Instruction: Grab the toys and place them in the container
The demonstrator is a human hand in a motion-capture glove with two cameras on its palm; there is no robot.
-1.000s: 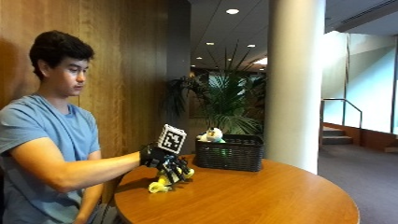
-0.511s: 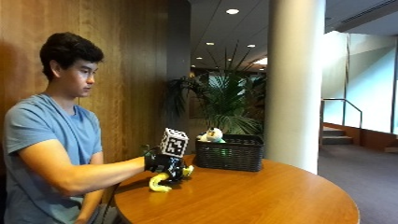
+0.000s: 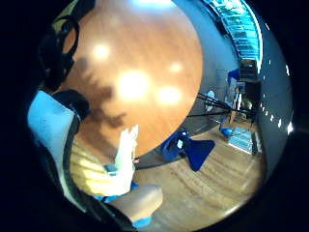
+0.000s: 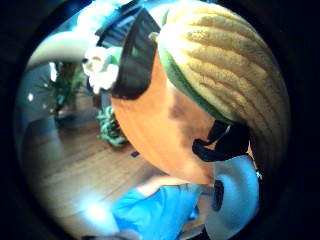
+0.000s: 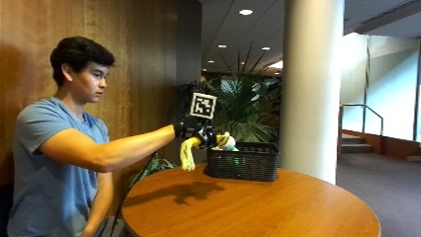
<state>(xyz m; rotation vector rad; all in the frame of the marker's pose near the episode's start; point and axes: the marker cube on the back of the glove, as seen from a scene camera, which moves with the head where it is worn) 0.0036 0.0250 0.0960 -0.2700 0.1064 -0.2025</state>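
A person's gloved right hand (image 5: 192, 129), fingers grasping a yellow plush toy (image 5: 188, 153), holds it above the round worktop (image 5: 263, 207) beside the black basket (image 5: 243, 162) at its far edge.

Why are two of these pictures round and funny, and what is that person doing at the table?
No machine here: a person sits at a round wooden table and works with a right hand in a black glove. One picture comes from a camera beside the table. The two round ones come from tiny cameras on that hand's palm, one by the thumb and one by the little finger, so they look out from the hand.

The hand's fingers hold a yellow ribbed plush toy with a green stripe, lifted in the air beside a black woven basket. The thumb-side camera sees that toy very close. The basket stands on the table, and a white plush toy already pokes out of it.
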